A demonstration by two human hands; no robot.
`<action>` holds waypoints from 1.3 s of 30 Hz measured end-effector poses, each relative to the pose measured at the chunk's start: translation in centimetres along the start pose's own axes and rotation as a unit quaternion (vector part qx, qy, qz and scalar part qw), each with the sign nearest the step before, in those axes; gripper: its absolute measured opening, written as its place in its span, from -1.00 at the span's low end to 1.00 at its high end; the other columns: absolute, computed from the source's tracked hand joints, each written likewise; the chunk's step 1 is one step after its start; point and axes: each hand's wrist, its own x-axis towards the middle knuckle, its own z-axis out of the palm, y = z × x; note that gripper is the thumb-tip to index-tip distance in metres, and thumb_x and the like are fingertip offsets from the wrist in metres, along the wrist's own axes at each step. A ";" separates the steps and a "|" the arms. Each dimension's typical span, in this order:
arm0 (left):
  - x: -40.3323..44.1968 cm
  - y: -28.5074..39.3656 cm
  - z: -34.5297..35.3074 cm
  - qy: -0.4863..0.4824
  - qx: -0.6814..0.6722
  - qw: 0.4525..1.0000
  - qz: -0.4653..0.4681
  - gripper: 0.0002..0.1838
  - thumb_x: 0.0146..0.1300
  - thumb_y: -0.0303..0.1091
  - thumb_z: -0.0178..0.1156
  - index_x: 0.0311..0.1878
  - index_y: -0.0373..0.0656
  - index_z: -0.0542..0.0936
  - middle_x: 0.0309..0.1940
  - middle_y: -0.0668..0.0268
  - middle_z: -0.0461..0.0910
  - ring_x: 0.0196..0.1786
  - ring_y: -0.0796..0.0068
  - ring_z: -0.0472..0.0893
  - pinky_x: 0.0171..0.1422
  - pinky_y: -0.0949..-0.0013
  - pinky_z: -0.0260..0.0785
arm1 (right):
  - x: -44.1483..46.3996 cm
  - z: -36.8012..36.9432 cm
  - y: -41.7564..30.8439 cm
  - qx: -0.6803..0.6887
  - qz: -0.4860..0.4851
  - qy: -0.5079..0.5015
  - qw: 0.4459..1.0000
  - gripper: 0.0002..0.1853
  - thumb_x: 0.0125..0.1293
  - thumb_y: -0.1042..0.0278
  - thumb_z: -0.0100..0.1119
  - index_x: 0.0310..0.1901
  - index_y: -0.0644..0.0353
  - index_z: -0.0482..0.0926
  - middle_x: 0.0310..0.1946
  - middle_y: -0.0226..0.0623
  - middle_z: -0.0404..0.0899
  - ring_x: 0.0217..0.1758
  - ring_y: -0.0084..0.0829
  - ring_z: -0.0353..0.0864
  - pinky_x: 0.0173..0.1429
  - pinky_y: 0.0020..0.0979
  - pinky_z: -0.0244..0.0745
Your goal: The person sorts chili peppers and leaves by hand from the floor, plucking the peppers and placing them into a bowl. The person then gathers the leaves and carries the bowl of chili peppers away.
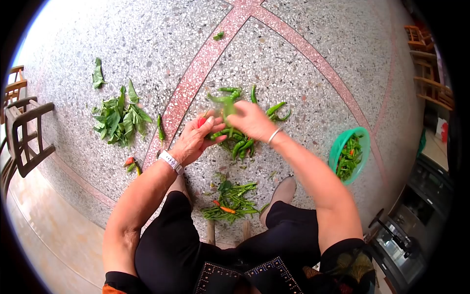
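Note:
Over a pile of green chili peppers (241, 147) on the floor, my two hands work close together. My left hand (192, 138), with a white watch on the wrist, has its fingers closed around a red chili pepper (201, 122), of which only a part shows. Just beside it, my right hand (253, 121), wearing a silver bangle, pinches a green chili pepper (228, 109) that is smeared by motion. More green peppers (276, 108) lie just beyond and right of that hand. Between my feet is a heap of green stems and thin peppers with an orange-red pepper (226, 209) on top.
A heap of green leaves (120, 117) lies to the left, with a single leaf (98, 73) above it. At right stands a green basket (362, 157) holding chilies. A wooden stool (29, 132) is at the left edge; chairs (431, 90) line the right.

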 end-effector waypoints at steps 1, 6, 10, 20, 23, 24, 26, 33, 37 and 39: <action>-0.2 0.1 -0.1 -0.032 0.002 0.999 0.005 -0.65 0.48 -0.23 0.02 0.22 -0.19 0.41 -0.03 0.30 0.57 -0.03 0.49 0.61 0.12 0.30 0.55 | 0.2 1.6 -0.3 0.012 -0.027 -0.074 0.997 -0.59 0.23 0.18 0.19 -0.02 0.35 0.57 -0.23 -0.19 0.58 -0.16 -0.38 0.57 -0.01 -0.35 0.47; -0.6 -0.5 -2.8 -0.046 0.078 0.996 -0.025 -0.75 0.43 -0.21 0.11 0.03 -0.13 0.50 -0.18 0.35 0.60 -0.12 0.56 0.61 -0.02 0.31 0.57 | -0.8 5.0 -1.6 -0.024 -0.130 -0.062 0.989 -0.65 0.16 0.26 0.22 -0.06 0.28 0.61 -0.07 0.07 0.59 0.04 -0.07 0.58 0.17 -0.24 0.45; -1.0 -1.0 -3.3 0.039 0.025 0.997 -0.064 -0.83 0.35 -0.28 0.22 -0.09 -0.09 0.51 -0.26 0.38 0.58 -0.19 0.53 0.61 -0.12 0.34 0.59 | 2.3 1.6 -0.2 -0.188 -0.157 0.073 0.967 -0.70 0.14 0.47 0.14 -0.05 0.23 0.60 -0.12 -0.08 0.62 -0.03 -0.11 0.59 0.13 -0.27 0.49; -1.9 -0.4 -5.2 0.075 0.079 0.992 -0.060 -0.85 0.28 -0.31 0.30 -0.24 -0.07 0.51 -0.38 0.42 0.55 -0.26 0.54 0.60 -0.25 0.38 0.58 | 5.6 1.1 4.0 -0.340 -0.124 0.161 0.918 -0.70 0.06 0.45 0.17 -0.11 0.14 0.52 0.11 -0.14 0.44 0.18 -0.10 0.43 0.16 -0.08 0.40; -1.9 -0.4 -5.9 0.079 0.073 0.992 -0.060 -0.85 0.28 -0.31 0.30 -0.25 -0.08 0.51 -0.38 0.41 0.55 -0.26 0.55 0.60 -0.24 0.38 0.58 | 5.8 -1.5 4.3 -0.194 -0.024 0.150 0.969 -0.83 0.14 0.38 0.12 -0.24 0.22 0.49 -0.17 -0.05 0.57 -0.03 -0.02 0.54 0.07 -0.06 0.44; -1.9 -0.5 -6.1 0.081 0.071 0.992 -0.060 -0.86 0.28 -0.31 0.30 -0.26 -0.08 0.51 -0.38 0.41 0.55 -0.27 0.55 0.59 -0.24 0.38 0.58 | 5.8 -1.6 3.9 -0.185 -0.022 0.172 0.967 -0.83 0.15 0.37 0.12 -0.25 0.23 0.49 -0.20 -0.04 0.57 -0.04 -0.01 0.55 0.05 -0.05 0.44; -1.8 -0.6 -6.2 0.082 0.069 0.992 -0.063 -0.86 0.28 -0.32 0.30 -0.26 -0.08 0.51 -0.37 0.41 0.55 -0.27 0.55 0.59 -0.24 0.38 0.58 | 5.9 -1.2 3.2 -0.164 -0.016 0.218 0.962 -0.83 0.16 0.35 0.14 -0.25 0.23 0.48 -0.25 -0.04 0.58 -0.08 0.01 0.56 0.02 -0.04 0.44; -1.9 -0.3 -6.1 0.081 0.067 0.993 -0.048 -0.84 0.27 -0.31 0.31 -0.24 -0.08 0.50 -0.35 0.42 0.54 -0.25 0.54 0.58 -0.24 0.36 0.58 | 6.0 4.4 1.3 -0.394 -0.022 0.193 0.899 -0.73 0.16 0.22 0.25 -0.14 0.13 0.51 -0.10 -0.26 0.57 0.14 -0.15 0.44 0.16 0.07 0.25; -1.9 -0.2 -6.4 0.084 0.070 0.993 -0.047 -0.82 0.27 -0.30 0.31 -0.24 -0.08 0.49 -0.34 0.43 0.53 -0.23 0.54 0.58 -0.22 0.35 0.58 | 6.3 2.9 3.1 -0.358 -0.013 0.167 0.918 -0.78 0.17 0.32 0.17 -0.15 0.13 0.52 -0.15 -0.25 0.58 0.06 -0.14 0.51 0.11 0.02 0.38; -1.9 0.0 -6.5 0.087 0.073 0.992 -0.050 -0.82 0.27 -0.30 0.31 -0.24 -0.07 0.49 -0.34 0.44 0.53 -0.23 0.53 0.59 -0.21 0.35 0.59 | 6.4 1.1 2.9 -0.300 0.020 0.134 0.944 -0.78 0.16 0.35 0.19 -0.14 0.11 0.53 -0.17 -0.23 0.58 -0.03 -0.13 0.57 0.04 -0.12 0.50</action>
